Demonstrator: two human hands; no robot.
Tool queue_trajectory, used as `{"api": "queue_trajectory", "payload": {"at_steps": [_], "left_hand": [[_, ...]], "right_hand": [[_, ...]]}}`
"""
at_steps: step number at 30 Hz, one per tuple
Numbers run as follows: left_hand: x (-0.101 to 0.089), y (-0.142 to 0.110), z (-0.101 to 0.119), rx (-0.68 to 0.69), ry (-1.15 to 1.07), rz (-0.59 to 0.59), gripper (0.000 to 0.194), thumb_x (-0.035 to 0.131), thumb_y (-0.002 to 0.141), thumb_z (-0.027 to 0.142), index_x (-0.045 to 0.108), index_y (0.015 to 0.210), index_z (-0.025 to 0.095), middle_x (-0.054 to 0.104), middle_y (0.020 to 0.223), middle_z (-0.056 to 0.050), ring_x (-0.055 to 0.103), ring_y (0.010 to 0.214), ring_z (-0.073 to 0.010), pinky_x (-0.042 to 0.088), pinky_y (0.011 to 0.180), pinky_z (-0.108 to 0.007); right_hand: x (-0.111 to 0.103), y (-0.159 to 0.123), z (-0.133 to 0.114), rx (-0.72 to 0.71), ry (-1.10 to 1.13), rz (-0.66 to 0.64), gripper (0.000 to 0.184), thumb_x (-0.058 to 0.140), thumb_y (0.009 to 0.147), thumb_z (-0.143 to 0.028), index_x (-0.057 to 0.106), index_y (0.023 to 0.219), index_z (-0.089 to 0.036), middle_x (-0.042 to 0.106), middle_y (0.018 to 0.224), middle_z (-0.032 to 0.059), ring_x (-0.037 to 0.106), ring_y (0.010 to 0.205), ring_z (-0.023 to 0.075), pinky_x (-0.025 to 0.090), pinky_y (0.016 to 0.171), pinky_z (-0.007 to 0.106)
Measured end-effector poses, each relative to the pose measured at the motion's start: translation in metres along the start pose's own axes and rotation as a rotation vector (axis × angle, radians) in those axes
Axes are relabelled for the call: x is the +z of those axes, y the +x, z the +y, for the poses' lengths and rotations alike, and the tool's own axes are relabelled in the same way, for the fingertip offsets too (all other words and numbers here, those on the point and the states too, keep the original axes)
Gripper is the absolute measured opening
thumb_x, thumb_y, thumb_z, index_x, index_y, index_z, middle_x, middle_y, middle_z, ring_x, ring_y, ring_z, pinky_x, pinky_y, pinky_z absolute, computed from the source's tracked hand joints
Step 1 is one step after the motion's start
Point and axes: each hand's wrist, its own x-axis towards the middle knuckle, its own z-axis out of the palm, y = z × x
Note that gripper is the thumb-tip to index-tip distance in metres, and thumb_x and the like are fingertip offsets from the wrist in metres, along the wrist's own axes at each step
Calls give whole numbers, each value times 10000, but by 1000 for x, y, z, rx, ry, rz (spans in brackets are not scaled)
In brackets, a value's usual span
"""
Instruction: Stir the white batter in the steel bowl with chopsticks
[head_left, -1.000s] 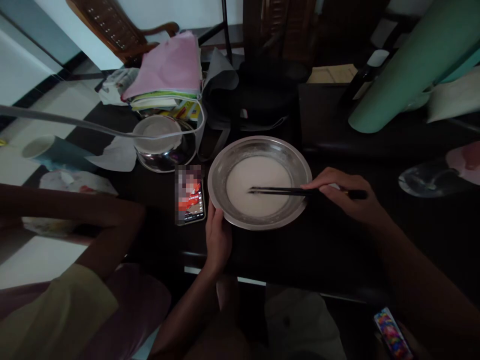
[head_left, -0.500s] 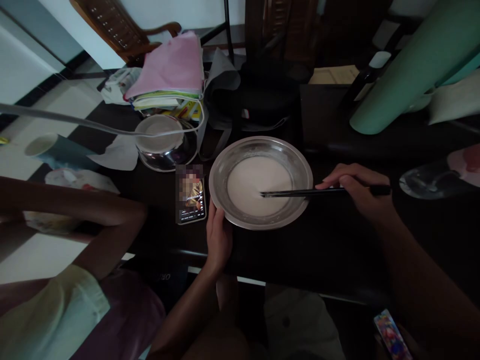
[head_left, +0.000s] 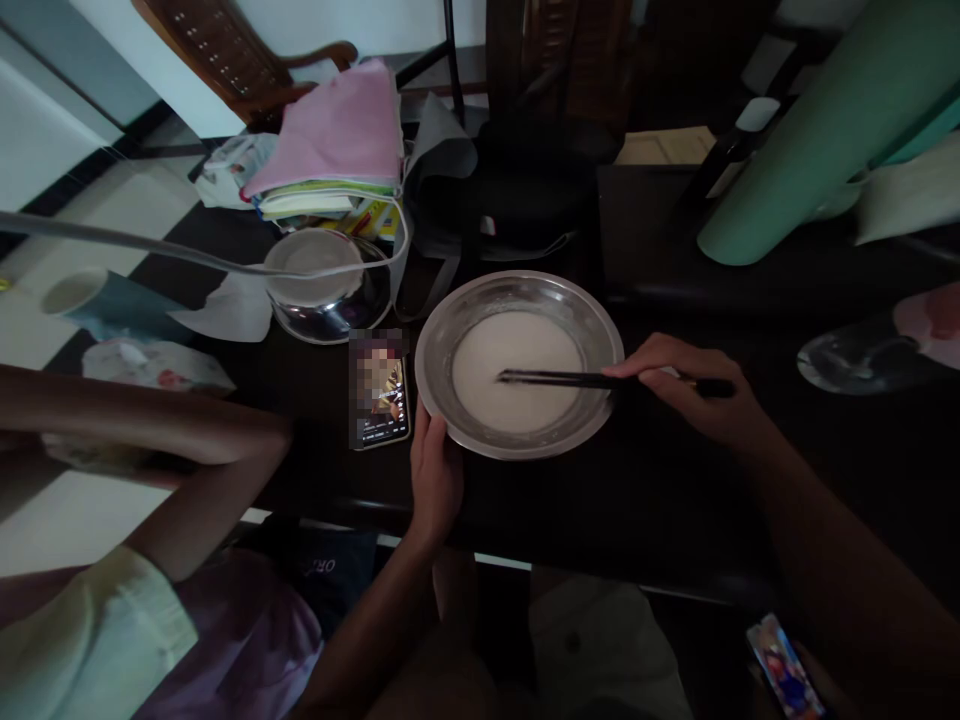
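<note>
A wide steel bowl [head_left: 600, 330] holding a white batter [head_left: 517, 370] sits in the middle of a dark table [head_left: 660, 490]. My right hand [head_left: 694, 395] is closed round a pair of black chopsticks [head_left: 551, 379] whose tips lie in the batter. My left hand [head_left: 435, 475] grips the bowl's near-left rim. A phone [head_left: 381, 395] with a lit screen lies just left of the bowl.
A smaller steel bowl [head_left: 326, 285] stands behind the phone, with a stack of papers and a pink cloth [head_left: 337, 135] beyond it. A green roll [head_left: 810, 140] lies at the back right. Another person's bent arm [head_left: 150, 440] rests at the left. A glass lid [head_left: 855, 360] sits at the right.
My right hand drew the chopsticks to the right, then pushed them back left across the batter. The left hand and bowl stayed put.
</note>
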Motion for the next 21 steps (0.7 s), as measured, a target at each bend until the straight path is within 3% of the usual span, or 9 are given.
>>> {"api": "queue_trajectory", "payload": {"at_steps": [5, 9, 15, 19, 21], "left_hand": [[0, -1, -6, 18, -28, 12, 352, 590, 960, 294, 716, 1277, 208, 589, 1516, -81, 332, 1562, -281, 243, 1291, -398], [-2, -1, -13, 31, -14, -10, 347, 665, 914, 305, 727, 1248, 233, 565, 1538, -59, 311, 1571, -272, 212, 1296, -369], [7, -1, -10, -86, -239, -26, 478, 478, 1016, 396, 580, 1456, 240, 577, 1529, -83, 468, 1483, -261, 358, 1232, -362], [8, -2, -8, -68, -211, -1, 492, 506, 1006, 418, 580, 1460, 245, 565, 1541, -79, 436, 1504, -263, 341, 1242, -360], [6, -1, -9, -46, -184, 2, 496, 537, 992, 433, 589, 1453, 257, 573, 1533, -73, 412, 1520, -258, 309, 1259, -362]], "right_hand": [[-1, -2, 0, 78, 14, 170, 210, 587, 1007, -300, 788, 952, -327, 783, 824, -2, 727, 807, 200, 561, 746, 370], [0, 0, -1, 41, 9, 13, 161, 637, 974, -303, 796, 982, -328, 789, 896, 3, 727, 825, 196, 563, 754, 363], [-1, -1, -1, 72, 22, 159, 209, 586, 1004, -280, 782, 935, -308, 779, 830, -12, 714, 795, 177, 541, 738, 341], [0, -1, 0, 44, 43, -1, 167, 632, 979, -279, 792, 993, -323, 791, 908, -5, 721, 839, 188, 544, 752, 348], [0, -1, 0, 32, -9, -3, 161, 646, 968, -279, 799, 1001, -319, 795, 955, 9, 723, 876, 209, 547, 776, 370]]}}
